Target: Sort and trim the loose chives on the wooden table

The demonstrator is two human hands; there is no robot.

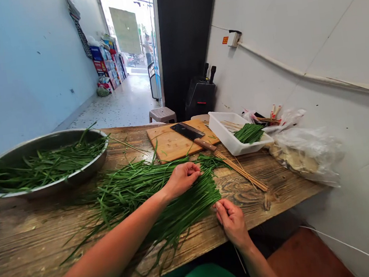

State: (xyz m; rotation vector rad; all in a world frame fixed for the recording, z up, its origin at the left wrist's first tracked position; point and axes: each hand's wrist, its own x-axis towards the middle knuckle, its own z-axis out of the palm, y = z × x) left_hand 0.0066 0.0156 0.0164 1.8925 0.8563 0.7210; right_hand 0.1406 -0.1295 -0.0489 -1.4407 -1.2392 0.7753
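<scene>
A wide pile of garlic chives lies across the wooden table, its cut ends lined up towards the right. My left hand is over the upper right part of the pile, thumb and fingers pinched together at the chives. At the pile's lower right corner, near the table's front edge, my right hand pinches chive ends between thumb and forefinger. Just right of the pile lies a loose bundle of bamboo skewers. Behind it a cleaver rests on a wooden cutting board, its handle pointing towards the skewers.
A large metal basin of loose chives stands at the left. To the right, a white plastic tub holds skewers and trimmed chives, beside a clear plastic bag against the wall. Beyond the table are a stool and a black speaker.
</scene>
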